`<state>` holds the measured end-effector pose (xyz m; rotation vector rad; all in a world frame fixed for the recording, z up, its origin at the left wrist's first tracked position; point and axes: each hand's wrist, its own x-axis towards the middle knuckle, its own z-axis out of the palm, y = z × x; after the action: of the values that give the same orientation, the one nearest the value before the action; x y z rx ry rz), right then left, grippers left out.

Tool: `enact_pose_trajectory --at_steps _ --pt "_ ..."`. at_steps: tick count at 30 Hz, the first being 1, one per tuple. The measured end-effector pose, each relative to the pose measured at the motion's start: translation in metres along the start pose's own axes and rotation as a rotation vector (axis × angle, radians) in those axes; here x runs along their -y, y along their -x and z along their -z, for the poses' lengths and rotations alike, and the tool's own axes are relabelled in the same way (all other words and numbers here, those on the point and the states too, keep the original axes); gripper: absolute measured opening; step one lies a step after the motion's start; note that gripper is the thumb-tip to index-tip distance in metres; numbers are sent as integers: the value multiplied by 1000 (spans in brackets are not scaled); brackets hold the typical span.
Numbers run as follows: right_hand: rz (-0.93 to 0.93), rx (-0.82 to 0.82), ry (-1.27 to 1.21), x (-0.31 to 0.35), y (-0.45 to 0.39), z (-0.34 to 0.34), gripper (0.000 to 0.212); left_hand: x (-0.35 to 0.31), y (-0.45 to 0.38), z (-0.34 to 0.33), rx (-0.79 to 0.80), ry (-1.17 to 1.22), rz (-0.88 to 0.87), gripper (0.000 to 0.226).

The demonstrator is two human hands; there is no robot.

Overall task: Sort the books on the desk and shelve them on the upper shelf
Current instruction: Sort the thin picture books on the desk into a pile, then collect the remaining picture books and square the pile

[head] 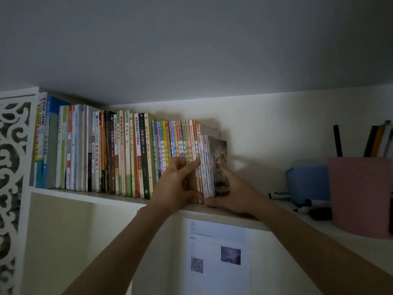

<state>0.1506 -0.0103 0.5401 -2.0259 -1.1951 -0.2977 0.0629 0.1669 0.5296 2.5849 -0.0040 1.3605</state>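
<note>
At the far left stands a white panel (12,167) with curly cut-out shapes. Next to it the upper shelf (89,195) begins, and a long row of books (106,150) stands upright on it, side by side. The books on the left are taller, and they get shorter toward the middle.

The left hand (176,184) is at the right end of that row. Its fingers lie flat against the colourful thin book spines, and its thumb reaches low along the bottom of the books. It is open and presses on them, not wrapped around anything.

Just beside it is a bundle of thin booklets (207,167) standing on the shelf at the very end of the row. Their white page edges face the camera, and the outside cover is dark with a blurry picture. The bundle touches the last book in the row.

The right hand (231,192) holds the bundle from the right side and from below. Its fingers curl around the cover and its thumb is under the bottom edge.

Under the shelf a paper (217,252) with a square code and a small photo is stuck to the wall.

Further right on the shelf are a blue box (308,184), some black markers (297,201), and a pink cup (359,194) holding pens.
</note>
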Motion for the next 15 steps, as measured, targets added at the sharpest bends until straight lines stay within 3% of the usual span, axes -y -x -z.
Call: enact_pose_trajectory --at_steps 5,9,13,15 --pt "4 44 0 7 5 0 111 -2 14 1 -46 162 1 83" --pt "18 -18 15 7 14 6 117 -8 36 -2 -214 187 -53 52" --pt "87 -39 84 16 33 12 85 -19 53 -3 -246 138 -122 25" --pt "151 -170 204 21 51 10 64 -29 69 -2 -257 102 -167 17"
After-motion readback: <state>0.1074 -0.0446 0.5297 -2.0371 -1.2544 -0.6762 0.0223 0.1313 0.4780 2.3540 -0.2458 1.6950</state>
